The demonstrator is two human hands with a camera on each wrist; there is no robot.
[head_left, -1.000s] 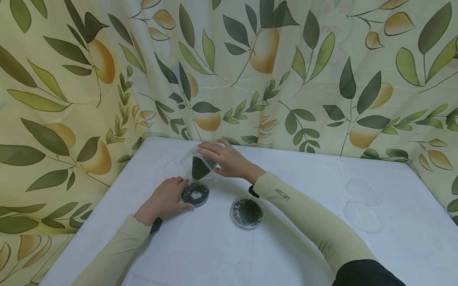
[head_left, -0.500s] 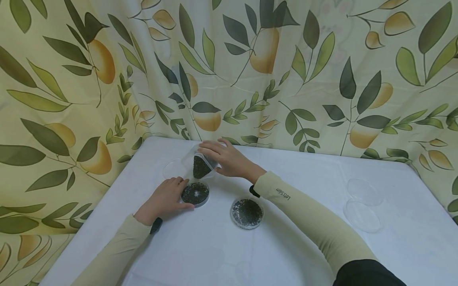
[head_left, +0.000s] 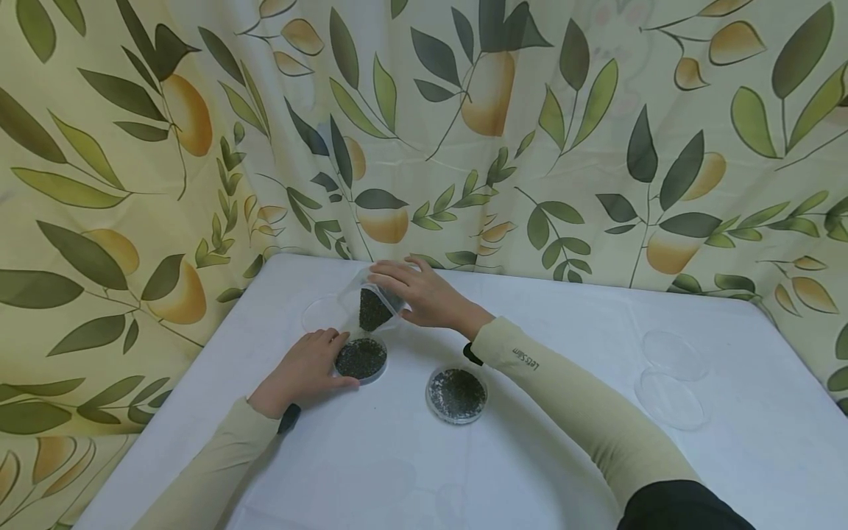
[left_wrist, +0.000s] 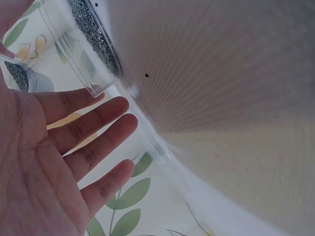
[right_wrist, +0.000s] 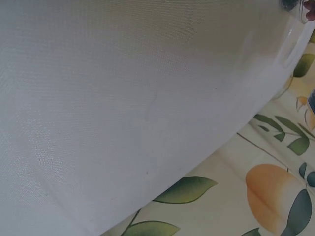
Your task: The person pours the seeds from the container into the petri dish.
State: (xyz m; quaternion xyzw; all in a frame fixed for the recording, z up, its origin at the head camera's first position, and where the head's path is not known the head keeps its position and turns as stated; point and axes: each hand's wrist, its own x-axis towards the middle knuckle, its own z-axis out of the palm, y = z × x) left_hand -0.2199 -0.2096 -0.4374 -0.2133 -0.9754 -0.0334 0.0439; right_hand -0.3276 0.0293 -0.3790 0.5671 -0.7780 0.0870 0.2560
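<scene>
In the head view my right hand (head_left: pixel 424 294) grips a clear plastic container (head_left: pixel 354 285) and holds it tilted at the back of the table. Dark granules (head_left: pixel 374 311) are heaped in its lower corner, just above a clear petri dish (head_left: pixel 361 358). My left hand (head_left: pixel 308 364) holds that dish on the table, thumb and index finger on opposite sides of its rim. Its other fingers (left_wrist: pixel 98 147) stretch out straight in the left wrist view. Dark granules cover the dish's bottom. A second petri dish (head_left: pixel 457 395) with dark granules stands to the right; white patches show near its edge.
Two clear round lids (head_left: pixel 672 400) lie overlapping at the right of the white table (head_left: pixel 543 471). Another clear round piece (head_left: pixel 324 313) lies behind my left hand. A leaf-and-fruit patterned curtain (head_left: pixel 437 169) hangs along the back and left edges.
The pale bare spot in the middle of the left dish has shrunk and is now covered with granules. The tilted container has shifted slightly right; my left hand has stayed put.
</scene>
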